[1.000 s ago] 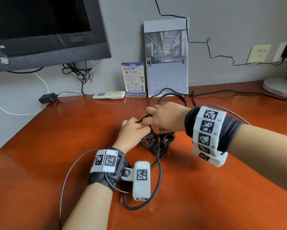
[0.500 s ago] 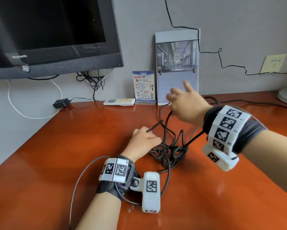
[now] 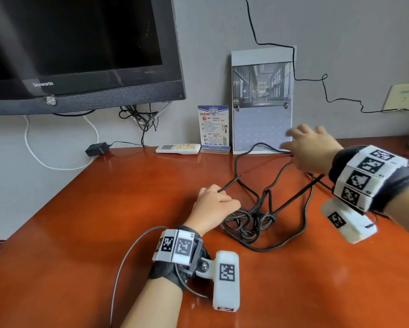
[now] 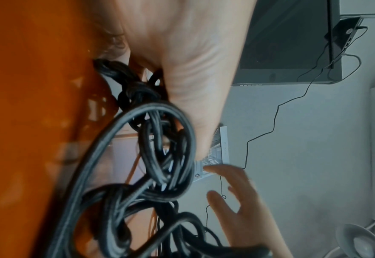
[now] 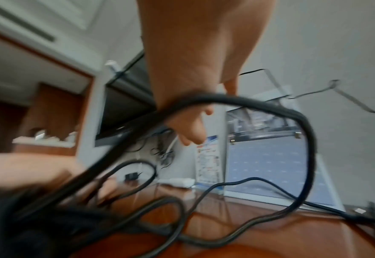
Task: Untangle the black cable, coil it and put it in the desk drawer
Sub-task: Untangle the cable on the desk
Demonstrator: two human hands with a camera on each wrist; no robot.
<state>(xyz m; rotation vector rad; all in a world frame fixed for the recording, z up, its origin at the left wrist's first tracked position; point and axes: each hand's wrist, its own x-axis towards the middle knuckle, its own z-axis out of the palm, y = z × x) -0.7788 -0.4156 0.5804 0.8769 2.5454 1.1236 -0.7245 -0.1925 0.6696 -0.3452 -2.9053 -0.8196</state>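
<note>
Black cable (image 3: 250, 223) knot sits gripped in left hand (image 3: 214, 207); right-wrist view shows right hand (image 3: 310, 150) spread, strand draped over.

Head overview; wrists near cable (image 3: 253, 221).

Grey wall (image 3: 340, 31) behind glossy reddish-brown wooden desk (image 3: 104, 221).
</note>
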